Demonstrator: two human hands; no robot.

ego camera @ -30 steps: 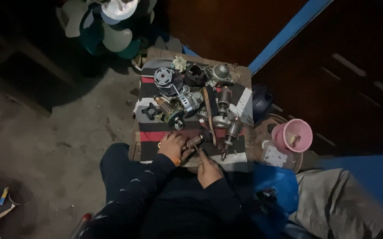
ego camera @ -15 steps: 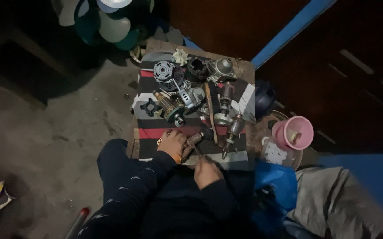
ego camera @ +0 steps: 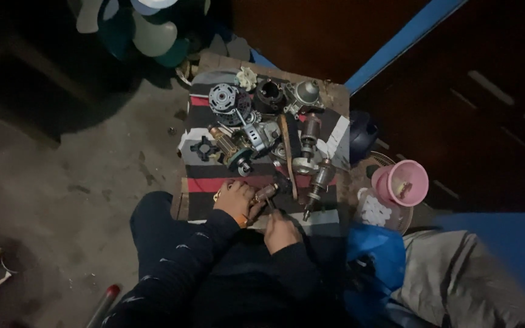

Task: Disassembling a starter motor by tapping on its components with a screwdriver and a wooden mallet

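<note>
Copper-wound and steel-cored, the small motor armature [ego camera: 266,193] sits at the near edge of the striped cloth [ego camera: 201,182], clamped in the left hand [ego camera: 235,200], whose fingers wrap its body. The right hand [ego camera: 280,231] lies just beside it, nearer the person, closed around what looks like a thin tool pointed at the armature; the dim light hides what the tool is.

Judging by its build, the armature is dense and heavy for its bulk and quite rigid, but the fine windings and the commutator end likely scratch or nick easily. The laminated middle or the bare shaft seems the safest place to take hold, and any oily film would make the shaft slippery.

Farther along the cloth lie a second armature [ego camera: 322,177], a round stator [ego camera: 225,97], a grey metal housing [ego camera: 306,92] and a white impeller [ego camera: 248,79]. A pink plastic cup [ego camera: 402,182] stands to the right, off the cloth.
</note>
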